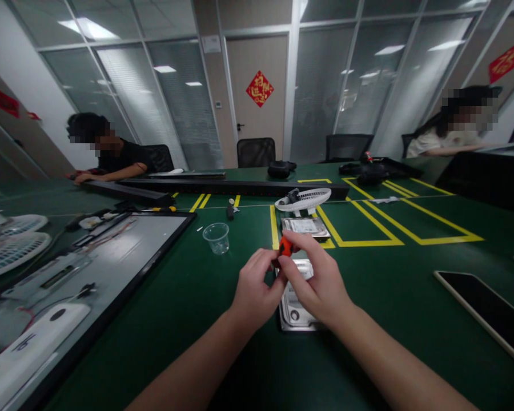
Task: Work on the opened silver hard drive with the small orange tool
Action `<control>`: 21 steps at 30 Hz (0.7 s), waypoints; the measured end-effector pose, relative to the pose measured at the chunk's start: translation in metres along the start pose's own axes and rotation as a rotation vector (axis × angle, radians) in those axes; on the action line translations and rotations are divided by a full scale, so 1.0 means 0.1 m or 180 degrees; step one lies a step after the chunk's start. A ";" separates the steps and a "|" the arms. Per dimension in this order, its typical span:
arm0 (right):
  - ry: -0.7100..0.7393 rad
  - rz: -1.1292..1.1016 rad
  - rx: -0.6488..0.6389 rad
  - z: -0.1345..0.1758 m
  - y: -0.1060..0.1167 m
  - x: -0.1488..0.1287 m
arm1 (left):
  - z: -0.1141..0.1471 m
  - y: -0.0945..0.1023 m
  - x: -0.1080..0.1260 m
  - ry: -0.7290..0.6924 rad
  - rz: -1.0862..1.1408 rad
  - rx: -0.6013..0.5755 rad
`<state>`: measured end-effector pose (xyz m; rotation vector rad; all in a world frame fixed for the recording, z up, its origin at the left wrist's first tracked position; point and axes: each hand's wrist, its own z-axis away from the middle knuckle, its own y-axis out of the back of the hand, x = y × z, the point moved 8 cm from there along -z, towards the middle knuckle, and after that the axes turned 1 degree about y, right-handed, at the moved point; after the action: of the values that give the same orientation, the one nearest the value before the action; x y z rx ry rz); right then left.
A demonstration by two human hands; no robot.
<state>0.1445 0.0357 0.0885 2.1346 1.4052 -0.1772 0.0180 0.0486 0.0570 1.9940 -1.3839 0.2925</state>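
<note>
My right hand (pixel 321 279) pinches the red-and-black handle of a screwdriver (pixel 286 247) between thumb and fingers. My left hand (pixel 257 288) is closed at the lower end of that handle, its fingertips pressed together there. The shaft and tip are hidden by my fingers. Below both hands a silver hard drive (pixel 300 319) lies flat on the green table, partly covered by my right hand. Just beyond my hands sits a second hard drive (pixel 306 226), label up. To the left of my hands stands a clear plastic cup (pixel 216 238).
A large flat panel (pixel 124 251) with fan parts and a white device fills the left side. A white fan grille (pixel 312 200) and a long black bar (pixel 240 188) lie farther back. A tablet (pixel 484 308) lies at right. Two people sit across the table.
</note>
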 end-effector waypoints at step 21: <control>0.0078 0.0141 0.0039 0.00 0.03 -0.05 | 0.01 0.03 0.01 -0.0009 -0.0013 0.0084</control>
<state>0.1447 0.0310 0.0918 2.1829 1.3726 -0.1432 0.0157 0.0462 0.0579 2.0193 -1.3843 0.3077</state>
